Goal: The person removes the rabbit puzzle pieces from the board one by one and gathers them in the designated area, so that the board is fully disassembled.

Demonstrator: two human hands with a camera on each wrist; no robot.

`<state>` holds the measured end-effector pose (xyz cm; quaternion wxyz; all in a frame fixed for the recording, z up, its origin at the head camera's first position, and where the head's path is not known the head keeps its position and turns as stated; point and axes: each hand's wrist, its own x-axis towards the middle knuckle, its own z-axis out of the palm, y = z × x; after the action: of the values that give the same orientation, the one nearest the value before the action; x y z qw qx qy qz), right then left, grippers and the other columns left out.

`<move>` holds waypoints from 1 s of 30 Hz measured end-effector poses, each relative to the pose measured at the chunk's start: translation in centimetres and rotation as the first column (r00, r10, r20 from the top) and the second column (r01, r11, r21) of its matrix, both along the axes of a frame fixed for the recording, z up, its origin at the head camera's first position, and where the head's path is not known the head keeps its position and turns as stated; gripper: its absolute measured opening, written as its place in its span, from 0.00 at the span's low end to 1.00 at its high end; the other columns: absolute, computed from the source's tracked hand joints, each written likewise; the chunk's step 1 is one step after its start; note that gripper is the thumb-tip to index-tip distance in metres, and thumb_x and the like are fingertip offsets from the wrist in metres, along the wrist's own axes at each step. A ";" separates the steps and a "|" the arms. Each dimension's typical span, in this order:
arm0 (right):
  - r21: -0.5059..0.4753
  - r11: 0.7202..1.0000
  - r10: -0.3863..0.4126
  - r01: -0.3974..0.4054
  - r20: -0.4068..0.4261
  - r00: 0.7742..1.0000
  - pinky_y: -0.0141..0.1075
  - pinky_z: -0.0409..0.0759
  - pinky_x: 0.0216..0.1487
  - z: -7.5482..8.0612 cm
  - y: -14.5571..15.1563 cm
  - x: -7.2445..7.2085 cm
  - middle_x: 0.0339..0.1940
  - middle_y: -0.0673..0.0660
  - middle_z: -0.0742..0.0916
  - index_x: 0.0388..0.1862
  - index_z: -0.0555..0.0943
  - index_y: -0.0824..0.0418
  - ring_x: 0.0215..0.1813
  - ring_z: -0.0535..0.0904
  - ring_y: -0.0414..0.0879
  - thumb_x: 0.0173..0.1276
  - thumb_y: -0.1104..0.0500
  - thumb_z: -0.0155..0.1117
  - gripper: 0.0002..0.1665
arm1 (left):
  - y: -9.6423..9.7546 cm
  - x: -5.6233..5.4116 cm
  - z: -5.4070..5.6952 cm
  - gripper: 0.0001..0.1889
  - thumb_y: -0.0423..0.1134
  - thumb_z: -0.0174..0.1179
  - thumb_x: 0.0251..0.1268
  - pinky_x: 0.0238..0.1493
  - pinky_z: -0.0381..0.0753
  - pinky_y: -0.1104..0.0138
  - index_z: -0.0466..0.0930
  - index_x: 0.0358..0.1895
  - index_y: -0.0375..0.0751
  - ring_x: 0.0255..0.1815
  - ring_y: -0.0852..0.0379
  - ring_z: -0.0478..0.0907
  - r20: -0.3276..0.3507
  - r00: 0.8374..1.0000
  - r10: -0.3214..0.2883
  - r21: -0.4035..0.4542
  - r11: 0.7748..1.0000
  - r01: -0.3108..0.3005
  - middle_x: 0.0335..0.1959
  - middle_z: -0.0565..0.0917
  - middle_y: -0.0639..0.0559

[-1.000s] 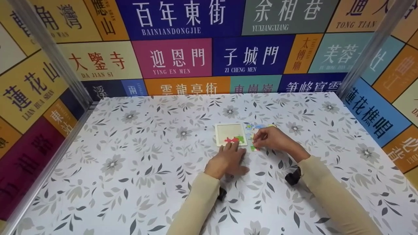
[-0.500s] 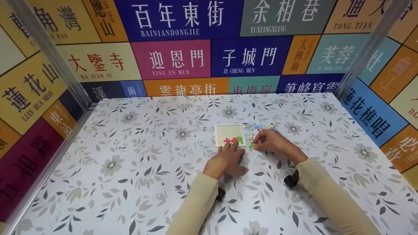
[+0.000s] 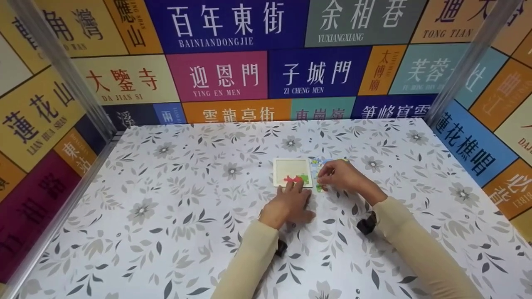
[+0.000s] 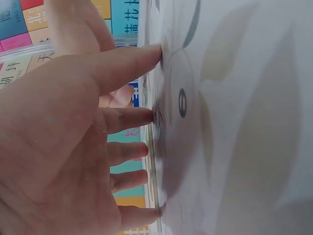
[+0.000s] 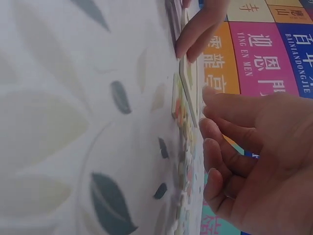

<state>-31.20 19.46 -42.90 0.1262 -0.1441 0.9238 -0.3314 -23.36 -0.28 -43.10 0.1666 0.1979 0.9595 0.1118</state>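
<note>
A small jigsaw tray (image 3: 275,172) with a pale rim lies on the table. Inside, along its near side, are a red puzzle piece (image 3: 290,179) and a green puzzle piece (image 3: 304,179). My left hand (image 3: 287,206) rests with spread fingers at the tray's near edge, its fingertips overlapping the rim and the red piece. Just right of the tray, my right hand (image 3: 341,176) hovers over loose puzzle pieces (image 3: 319,188), partly hiding them. In the right wrist view, its thumb and forefinger (image 5: 209,128) are bent toward each other, with no piece visible between them.
The table (image 3: 187,232) wears a white cover with grey flowers and leaves. Panels with large Chinese lettering (image 3: 226,74) stand behind and at both sides, with clear corner posts (image 3: 469,62). A black wrist camera (image 3: 367,223) sits under the right sleeve.
My right hand has shifted slightly left, toward the tray, over the loose pieces. My left hand has stayed at the tray's near edge.
</note>
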 end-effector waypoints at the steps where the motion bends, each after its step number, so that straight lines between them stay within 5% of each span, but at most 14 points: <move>1: 0.002 1.000 0.003 -0.003 -0.003 1.000 0.33 0.75 0.32 0.1 -0.2 -0.1 0.37 0.56 0.88 0.42 0.86 0.60 0.32 0.77 0.42 0.68 0.56 0.69 0.09 | 0.1 0.0 0.0 0.37 0.56 0.60 0.68 0.82 0.49 0.45 0.63 0.76 0.48 0.84 0.45 0.44 -0.005 1.000 -0.001 -0.006 1.000 0.001 0.83 0.53 0.47; 12: -0.070 0.996 0.056 -0.059 -0.039 0.998 0.38 0.79 0.44 -0.2 -3.1 -1.9 0.48 0.63 0.88 0.49 0.86 0.62 0.45 0.82 0.50 0.72 0.57 0.65 0.12 | 0.5 0.4 0.2 0.34 0.55 0.60 0.68 0.80 0.55 0.47 0.67 0.74 0.48 0.79 0.49 0.57 -0.046 0.999 -0.013 -0.054 0.999 0.010 0.78 0.62 0.49; 20: -0.080 0.995 0.063 -0.062 0.017 0.998 0.45 0.77 0.60 -1.3 -4.9 -3.2 0.50 0.61 0.88 0.49 0.85 0.62 0.54 0.82 0.52 0.70 0.59 0.66 0.12 | 0.5 0.6 -0.1 0.35 0.56 0.59 0.68 0.78 0.55 0.41 0.66 0.75 0.48 0.81 0.46 0.54 -0.069 0.998 0.001 -0.051 0.999 -0.004 0.79 0.60 0.48; 30: -0.013 0.992 0.124 -0.123 0.090 0.988 0.39 0.76 0.53 -0.8 -5.1 -3.8 0.49 0.61 0.88 0.51 0.85 0.62 0.47 0.79 0.47 0.70 0.58 0.67 0.14 | 0.1 0.7 -0.1 0.43 0.65 0.58 0.66 0.81 0.51 0.43 0.57 0.79 0.53 0.84 0.46 0.48 -0.021 0.999 -0.029 -0.076 0.997 0.027 0.83 0.52 0.51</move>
<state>-35.05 14.33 -43.67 0.1878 -0.1865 0.9052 -0.3325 -22.64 -0.21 -43.23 0.1651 0.2060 0.9619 0.0707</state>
